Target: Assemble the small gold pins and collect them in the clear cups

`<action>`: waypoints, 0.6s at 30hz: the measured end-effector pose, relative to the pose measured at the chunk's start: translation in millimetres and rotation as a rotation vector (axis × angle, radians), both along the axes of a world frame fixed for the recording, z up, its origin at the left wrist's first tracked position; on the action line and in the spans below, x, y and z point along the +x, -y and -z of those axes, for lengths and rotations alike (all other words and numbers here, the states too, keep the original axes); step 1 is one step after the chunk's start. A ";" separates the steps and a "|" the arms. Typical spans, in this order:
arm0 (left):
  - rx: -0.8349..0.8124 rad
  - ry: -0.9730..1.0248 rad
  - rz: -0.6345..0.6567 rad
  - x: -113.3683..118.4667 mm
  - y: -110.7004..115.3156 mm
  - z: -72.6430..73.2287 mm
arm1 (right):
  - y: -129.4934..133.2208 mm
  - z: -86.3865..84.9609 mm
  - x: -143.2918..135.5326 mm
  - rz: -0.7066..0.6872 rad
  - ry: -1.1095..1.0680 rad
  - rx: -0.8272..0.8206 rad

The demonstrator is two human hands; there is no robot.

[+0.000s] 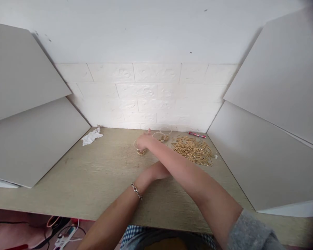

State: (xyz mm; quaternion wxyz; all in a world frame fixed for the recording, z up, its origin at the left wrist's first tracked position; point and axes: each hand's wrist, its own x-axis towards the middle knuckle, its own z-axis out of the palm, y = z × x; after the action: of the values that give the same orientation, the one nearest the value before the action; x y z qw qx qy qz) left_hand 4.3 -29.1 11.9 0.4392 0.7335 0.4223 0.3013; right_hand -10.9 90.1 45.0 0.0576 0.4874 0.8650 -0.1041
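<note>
My right hand [144,141] reaches across to the left, at the rim of a clear round container [135,145]. Small gold-coloured pins [141,152] show at the bottom of that container. Its fingers point down and are mostly hidden, with one digit sticking up behind. Crossing beneath my right forearm, my left hand [160,171] lies low near the table, a chain bracelet on its wrist. The forearm covers its fingers. To the right of them spreads a loose pile of thin gold-coloured pins [191,149].
Behind my right forearm stand two more clear round containers, one [159,134] with gold-coloured pieces by it and another [166,130] near the wall. A red marker-like tube [197,134] lies at the back right. Crumpled white tissue [92,136] is at the back left. Grey panels flank the table [94,184].
</note>
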 end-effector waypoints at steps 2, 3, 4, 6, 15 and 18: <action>0.007 -0.065 0.100 -1.0 0.7 -3.2 | -0.4 -0.2 -0.2 -0.003 0.005 0.002; 0.010 -0.089 0.132 -1.8 0.5 -3.5 | 0.6 -1.6 0.4 -0.011 0.009 0.000; 0.012 -0.093 0.135 -2.4 -0.1 -2.9 | 2.3 -3.8 1.5 -0.022 0.012 -0.003; 0.022 -0.114 0.149 -3.2 -2.0 0.6 | 7.1 -9.6 4.5 -0.043 0.022 -0.009; 0.095 -0.064 0.240 -2.2 -7.5 1.9 | 22.4 -32.7 30.6 -0.088 -0.089 0.076; -0.029 -0.031 0.119 -0.7 -13.7 1.1 | 25.8 -36.5 55.2 -0.125 -0.201 0.135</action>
State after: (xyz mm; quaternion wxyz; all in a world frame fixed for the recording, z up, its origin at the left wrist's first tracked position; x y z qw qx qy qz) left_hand 3.6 -15.4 10.8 0.4603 0.7554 0.3892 0.2570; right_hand 44.3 64.2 81.4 -0.0559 0.4222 0.9003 -0.0899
